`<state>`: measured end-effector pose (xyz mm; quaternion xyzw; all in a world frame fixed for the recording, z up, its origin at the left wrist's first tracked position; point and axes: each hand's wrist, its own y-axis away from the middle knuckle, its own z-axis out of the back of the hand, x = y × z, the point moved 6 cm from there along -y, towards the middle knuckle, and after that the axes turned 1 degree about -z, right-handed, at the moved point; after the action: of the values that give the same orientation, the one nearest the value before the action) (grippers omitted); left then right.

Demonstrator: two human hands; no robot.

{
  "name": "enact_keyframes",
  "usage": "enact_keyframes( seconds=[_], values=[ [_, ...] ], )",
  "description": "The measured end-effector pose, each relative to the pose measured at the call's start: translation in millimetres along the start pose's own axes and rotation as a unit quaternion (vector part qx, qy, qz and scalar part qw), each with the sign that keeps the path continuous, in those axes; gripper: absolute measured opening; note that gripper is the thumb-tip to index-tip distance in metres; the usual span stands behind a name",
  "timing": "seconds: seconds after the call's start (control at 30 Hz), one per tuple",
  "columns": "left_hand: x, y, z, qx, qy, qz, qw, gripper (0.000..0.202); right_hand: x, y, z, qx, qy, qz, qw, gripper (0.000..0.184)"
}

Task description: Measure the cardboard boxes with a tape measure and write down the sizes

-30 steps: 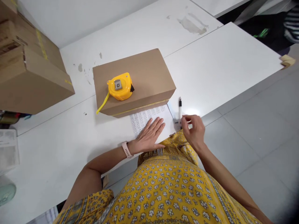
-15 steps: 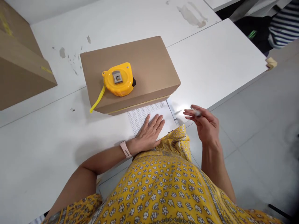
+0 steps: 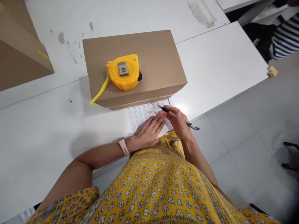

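Observation:
My left hand [image 3: 149, 131] lies flat, fingers stretched out, on a sheet of paper [image 3: 140, 113] covered in rows of small writing. In my right hand [image 3: 178, 121] is a fountain pen [image 3: 192, 125], held between thumb and fingers. Its metal nib points up and left, over the sheet, close to the left fingertips; whether it touches the paper I cannot tell. The sheet's far end meets a closed cardboard box [image 3: 154, 56], which hides what lies beyond. On top of that box rests a yellow tape measure [image 3: 125, 73] with a yellow wrist strap.
A larger cardboard box [image 3: 23, 56] stands at the far left of the white table [image 3: 46, 130]. Tape residue marks the tabletop. Near the right table corner a tan roll [image 3: 272, 72] shows. A person in a striped garment [image 3: 286, 39] is at the upper right.
My right hand has moved left from beyond the table edge to above the sheet, with the pen now clearly visible. The left hand stays on the paper. The view has shifted slightly.

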<state>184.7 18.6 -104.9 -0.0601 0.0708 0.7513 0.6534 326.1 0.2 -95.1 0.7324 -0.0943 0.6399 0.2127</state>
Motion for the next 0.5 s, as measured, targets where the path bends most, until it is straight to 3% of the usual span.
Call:
enact_keyframes(
  seconds=[0.07, 0.17, 0.33, 0.5],
  values=[
    [0.1, -0.1, -0.4, -0.001, -0.003, 0.000, 1.000, 0.078, -8.5, -9.3, -4.5, 0.007, 0.029, -0.007, 1.000, 0.048],
    [-0.1, 0.0, -1.4, 0.001, -0.009, -0.002, 1.000, 0.076, -14.7, -18.9, -3.5, -0.040, 0.075, 0.016, 0.996, 0.032],
    [-0.4, 0.3, -0.2, -0.001, 0.001, 0.001, 1.000, 0.073, -12.2, -24.4, -9.3, -0.062, 0.139, 0.071, 0.986, 0.022],
    [-0.4, -0.6, 4.4, -0.008, 0.014, 0.004, 1.000, 0.072, -13.9, -26.4, -10.9, -0.073, 0.159, 0.084, 0.981, 0.026]
  ],
)
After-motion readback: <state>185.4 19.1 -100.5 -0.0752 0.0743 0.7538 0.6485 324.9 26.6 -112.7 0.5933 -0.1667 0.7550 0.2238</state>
